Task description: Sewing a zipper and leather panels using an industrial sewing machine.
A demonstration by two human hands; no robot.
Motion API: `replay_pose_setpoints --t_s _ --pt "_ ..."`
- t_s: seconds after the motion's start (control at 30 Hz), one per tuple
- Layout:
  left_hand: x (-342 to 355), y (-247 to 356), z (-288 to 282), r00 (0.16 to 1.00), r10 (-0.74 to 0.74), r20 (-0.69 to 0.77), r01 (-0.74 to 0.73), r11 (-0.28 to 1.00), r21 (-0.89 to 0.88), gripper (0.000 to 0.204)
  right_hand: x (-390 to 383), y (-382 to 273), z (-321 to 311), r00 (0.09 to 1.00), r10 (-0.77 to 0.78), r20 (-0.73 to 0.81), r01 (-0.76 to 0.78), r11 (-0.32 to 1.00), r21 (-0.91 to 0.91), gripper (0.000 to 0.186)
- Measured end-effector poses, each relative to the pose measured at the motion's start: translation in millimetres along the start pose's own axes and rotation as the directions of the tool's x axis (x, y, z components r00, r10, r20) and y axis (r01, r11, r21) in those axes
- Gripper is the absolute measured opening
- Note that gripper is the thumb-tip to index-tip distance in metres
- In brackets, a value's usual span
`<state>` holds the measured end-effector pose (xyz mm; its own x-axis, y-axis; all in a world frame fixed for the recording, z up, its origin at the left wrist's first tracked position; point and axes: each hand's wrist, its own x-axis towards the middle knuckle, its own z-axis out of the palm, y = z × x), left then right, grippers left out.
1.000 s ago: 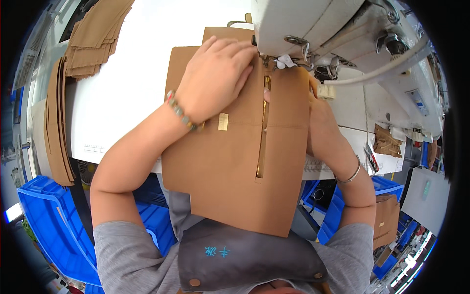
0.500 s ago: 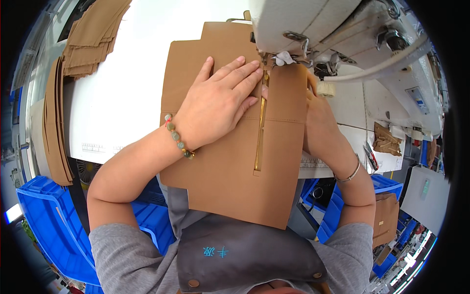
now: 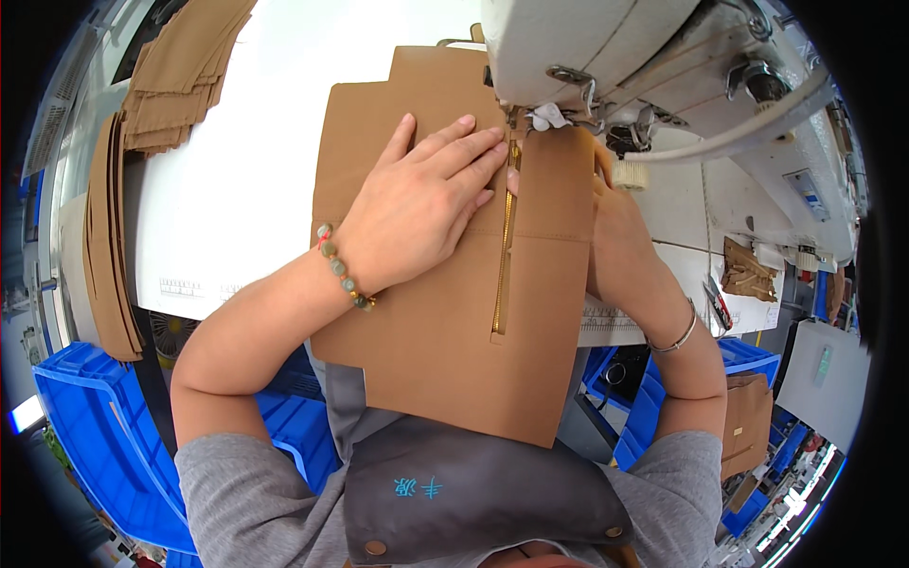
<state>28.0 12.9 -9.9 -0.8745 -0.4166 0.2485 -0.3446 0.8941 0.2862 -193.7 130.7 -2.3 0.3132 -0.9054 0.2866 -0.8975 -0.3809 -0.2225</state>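
Observation:
A brown leather-like panel [image 3: 426, 331] with a gold zipper [image 3: 503, 275] set in a long slot lies under the head of a white sewing machine [image 3: 587, 57]. My left hand [image 3: 426, 194] rests flat on it, fingers spread, left of the zipper and with the fingertips close to the presser foot [image 3: 512, 118]. At the panel's right edge, my right hand [image 3: 615, 222] is curled round the edge, partly beneath it. A fingertip shows through the zipper slot; the other fingers are mostly hidden.
Stacks of brown pieces [image 3: 180, 85] lie at the far left, with more folded strips [image 3: 109, 237] nearer. Blue bins [image 3: 104, 426] stand below the table. Snips [image 3: 718, 301] and brown scraps [image 3: 748, 270] sit on the right. A pale tube [image 3: 748, 137] crosses beside the machine.
The panel has slid very slightly toward me, together with my left hand. My right hand keeps nearly the same place at the edge.

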Motion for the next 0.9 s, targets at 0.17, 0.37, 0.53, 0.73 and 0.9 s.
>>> replay_pose_setpoints --t_s 0.17,0.37,0.53,0.73,0.9 --pt "0.2 0.1 -0.6 1.000 0.010 -0.004 -0.010 1.000 0.018 0.045 -1.0 -1.6 -1.2 0.998 0.046 0.034 -0.047 0.998 0.041 0.052" --pt "2.1 -1.2 -2.8 0.999 0.032 0.019 -0.033 0.996 0.080 0.046 0.7 -2.9 -1.4 0.998 0.044 0.035 -0.044 0.999 0.007 0.051" --pt "3.9 -1.4 -4.2 0.999 0.050 0.022 -0.052 0.993 0.103 0.045 0.9 -3.4 -1.5 0.998 0.058 0.031 -0.059 0.998 0.038 0.051" --pt "10.9 -2.7 -9.5 0.998 0.059 0.013 -0.060 0.992 0.108 0.039 0.0 -1.2 0.0 0.999 0.050 0.018 -0.051 0.996 0.078 0.051" --pt "19.2 -4.1 -10.5 0.996 0.091 -0.015 -0.089 0.987 0.137 0.030 -0.8 0.3 -2.9 0.997 0.073 0.036 -0.078 0.984 0.157 0.053"
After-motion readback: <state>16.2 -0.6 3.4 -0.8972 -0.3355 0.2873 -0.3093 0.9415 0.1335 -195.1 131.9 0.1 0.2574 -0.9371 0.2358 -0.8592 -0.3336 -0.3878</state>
